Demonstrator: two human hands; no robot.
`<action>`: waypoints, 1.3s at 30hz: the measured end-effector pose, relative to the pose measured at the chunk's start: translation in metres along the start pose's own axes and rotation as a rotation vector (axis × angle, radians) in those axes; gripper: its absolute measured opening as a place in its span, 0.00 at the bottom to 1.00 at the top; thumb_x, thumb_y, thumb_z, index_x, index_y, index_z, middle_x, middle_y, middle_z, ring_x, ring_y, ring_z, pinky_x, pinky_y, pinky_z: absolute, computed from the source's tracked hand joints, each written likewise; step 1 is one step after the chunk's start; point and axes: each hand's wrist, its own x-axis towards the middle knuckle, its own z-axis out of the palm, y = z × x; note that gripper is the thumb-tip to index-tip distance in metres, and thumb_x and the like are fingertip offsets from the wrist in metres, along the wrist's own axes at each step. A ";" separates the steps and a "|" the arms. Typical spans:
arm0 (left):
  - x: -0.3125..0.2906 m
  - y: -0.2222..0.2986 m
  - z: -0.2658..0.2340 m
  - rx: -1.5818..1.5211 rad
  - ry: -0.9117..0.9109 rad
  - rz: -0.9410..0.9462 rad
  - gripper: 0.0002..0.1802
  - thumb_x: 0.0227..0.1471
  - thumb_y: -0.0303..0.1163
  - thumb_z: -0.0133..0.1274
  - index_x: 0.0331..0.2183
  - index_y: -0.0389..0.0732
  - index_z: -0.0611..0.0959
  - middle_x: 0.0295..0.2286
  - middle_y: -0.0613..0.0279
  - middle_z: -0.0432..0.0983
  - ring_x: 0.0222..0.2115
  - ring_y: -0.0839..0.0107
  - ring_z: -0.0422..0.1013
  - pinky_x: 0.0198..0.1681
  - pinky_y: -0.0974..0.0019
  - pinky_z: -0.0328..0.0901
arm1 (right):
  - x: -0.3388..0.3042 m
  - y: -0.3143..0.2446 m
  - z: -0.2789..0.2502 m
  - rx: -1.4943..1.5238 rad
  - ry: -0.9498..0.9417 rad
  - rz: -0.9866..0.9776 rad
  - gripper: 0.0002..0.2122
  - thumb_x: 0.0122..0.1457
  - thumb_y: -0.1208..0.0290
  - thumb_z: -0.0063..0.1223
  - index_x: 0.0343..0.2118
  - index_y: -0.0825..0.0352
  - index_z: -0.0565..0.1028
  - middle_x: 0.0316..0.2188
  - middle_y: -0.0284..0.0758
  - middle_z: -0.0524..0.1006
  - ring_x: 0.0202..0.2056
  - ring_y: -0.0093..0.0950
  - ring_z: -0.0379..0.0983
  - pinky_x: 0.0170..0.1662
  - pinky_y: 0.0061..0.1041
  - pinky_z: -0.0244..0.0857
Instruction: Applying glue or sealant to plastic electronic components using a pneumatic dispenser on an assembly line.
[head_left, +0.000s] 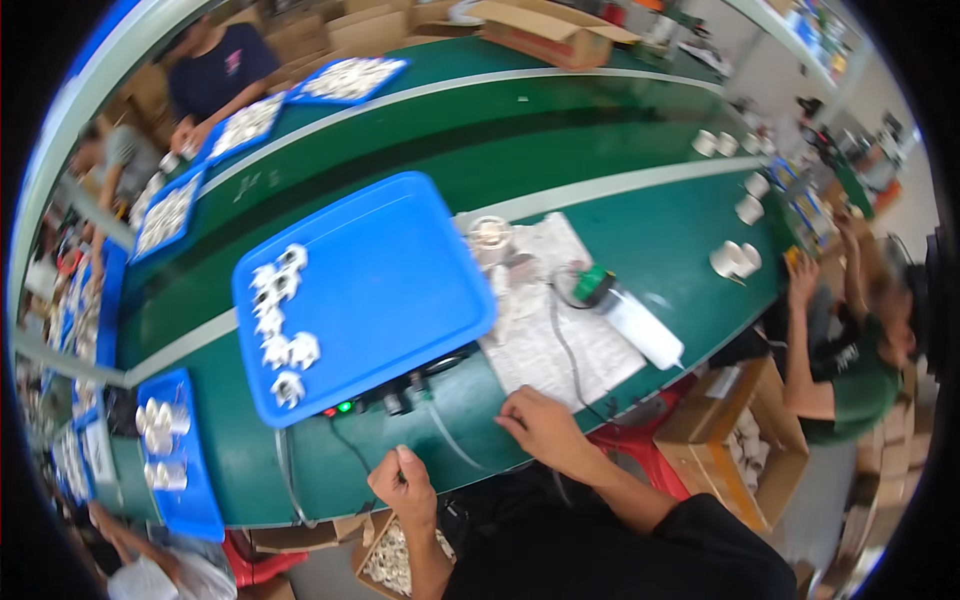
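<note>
My left hand (403, 482) is closed in a fist at the table's near edge, thumb on top; whatever it may hold is hidden. To its right, my right hand (545, 428) hovers by the lower edge of a whitish cloth (605, 355), its fingers curled in and nothing visible in them. Beyond my hands a blue tray (370, 270) carries several small white plastic parts (270, 320) along its left side. On the cloth lies a clear dispensing syringe (640, 325) with a green top and a dark cord. A round white part (490, 234) sits at the cloth's far end.
A dark box with a green light (345, 407) and cables is partly under the tray. White cups (735, 260) stand right. Another blue tray (190, 460) is at left. Cartons (735, 440) of parts flank the table. Co-workers (850, 370) sit at right, left and far left.
</note>
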 end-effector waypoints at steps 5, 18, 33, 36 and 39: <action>-0.023 -0.007 0.057 0.129 -0.099 0.086 0.28 0.63 0.36 0.41 0.13 0.35 0.60 0.11 0.68 0.55 0.13 0.79 0.49 0.17 0.66 0.43 | -0.008 0.003 -0.063 0.218 -0.040 -0.109 0.10 0.59 0.67 0.53 0.29 0.70 0.74 0.25 0.40 0.73 0.29 0.37 0.71 0.34 0.30 0.65; -0.036 -0.015 0.046 0.095 0.017 -0.018 0.30 0.64 0.37 0.39 0.11 0.37 0.65 0.09 0.66 0.59 0.12 0.80 0.55 0.16 0.71 0.47 | 0.046 0.246 -0.370 -0.742 0.710 0.768 0.21 0.48 0.56 0.61 0.40 0.66 0.73 0.39 0.46 0.78 0.43 0.47 0.75 0.44 0.42 0.69; -0.030 -0.012 0.047 0.215 -0.119 0.374 0.18 0.40 0.35 0.61 0.36 0.40 0.77 0.32 0.60 0.75 0.36 0.59 0.66 0.44 0.57 0.60 | 0.038 -0.022 -0.153 -0.356 -0.296 -0.812 0.08 0.47 0.73 0.53 0.32 0.63 0.74 0.26 0.31 0.72 0.33 0.30 0.72 0.36 0.30 0.66; -0.019 0.004 0.060 0.308 -0.278 0.379 0.36 0.34 0.37 0.65 0.48 0.40 0.73 0.45 0.58 0.71 0.49 0.56 0.59 0.55 0.56 0.51 | 0.037 -0.019 -0.108 -0.563 -0.393 -1.061 0.09 0.44 0.72 0.54 0.31 0.61 0.72 0.24 0.26 0.68 0.32 0.22 0.68 0.35 0.22 0.64; -0.014 0.009 0.059 0.425 -0.460 0.274 0.39 0.30 0.33 0.68 0.49 0.41 0.74 0.48 0.60 0.71 0.52 0.57 0.59 0.56 0.57 0.49 | 0.043 -0.005 -0.093 -0.676 -0.445 -1.111 0.09 0.45 0.71 0.54 0.31 0.62 0.73 0.24 0.25 0.69 0.32 0.22 0.68 0.34 0.21 0.62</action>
